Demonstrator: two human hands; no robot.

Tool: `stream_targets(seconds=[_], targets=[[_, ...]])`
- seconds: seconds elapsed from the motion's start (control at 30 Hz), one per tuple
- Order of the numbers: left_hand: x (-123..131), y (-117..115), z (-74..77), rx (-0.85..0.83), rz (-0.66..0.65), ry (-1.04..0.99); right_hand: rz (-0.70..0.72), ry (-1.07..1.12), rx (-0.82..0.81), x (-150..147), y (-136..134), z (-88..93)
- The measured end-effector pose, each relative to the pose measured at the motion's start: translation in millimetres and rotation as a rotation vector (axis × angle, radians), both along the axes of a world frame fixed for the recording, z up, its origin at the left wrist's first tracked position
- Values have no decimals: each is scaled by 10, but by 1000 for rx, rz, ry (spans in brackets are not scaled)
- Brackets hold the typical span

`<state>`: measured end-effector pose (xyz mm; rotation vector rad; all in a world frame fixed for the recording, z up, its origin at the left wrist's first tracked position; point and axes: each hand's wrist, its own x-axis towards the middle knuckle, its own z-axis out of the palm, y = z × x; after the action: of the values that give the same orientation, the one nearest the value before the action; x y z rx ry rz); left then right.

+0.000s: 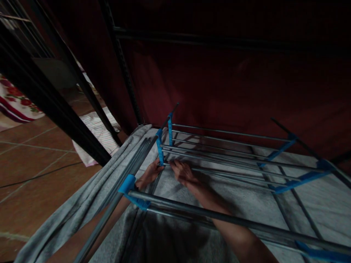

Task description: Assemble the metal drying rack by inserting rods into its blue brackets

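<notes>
A rack of grey metal tubes joined by blue plastic brackets lies partly assembled before me. My left hand [150, 173] grips the lower end of a blue bracket [160, 151] on the rack's left side. Close beside it, my right hand [181, 171] has its fingers closed round the end of a metal tube [219, 174] at that bracket. Whether the tube's tip sits inside the bracket is hidden by my fingers. Nearer to me, a thick tube [219, 215] runs from another blue bracket [134, 191] across my right forearm.
Several loose tubes [134, 157] lie on the grey blanket [131, 223] at the left. More blue brackets [304, 180] hold the tubes' right ends. A dark red cloth [219, 84] hangs behind, with black metal posts [55, 91] at the left. A cable [41, 177] crosses the tiled floor.
</notes>
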<state>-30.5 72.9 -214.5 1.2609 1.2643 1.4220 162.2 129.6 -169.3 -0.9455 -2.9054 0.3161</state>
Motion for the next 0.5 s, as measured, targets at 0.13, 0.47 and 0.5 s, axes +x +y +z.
stream_targets(seconds=[0.13, 0.47, 0.5], targets=[[14, -15, 86, -48, 48, 115, 6, 19, -4, 20, -11, 78], [21, 29, 188, -163, 284, 677, 1, 24, 46, 22, 7, 280], [19, 37, 187, -177, 289, 704, 4, 20, 47, 24, 9, 289]])
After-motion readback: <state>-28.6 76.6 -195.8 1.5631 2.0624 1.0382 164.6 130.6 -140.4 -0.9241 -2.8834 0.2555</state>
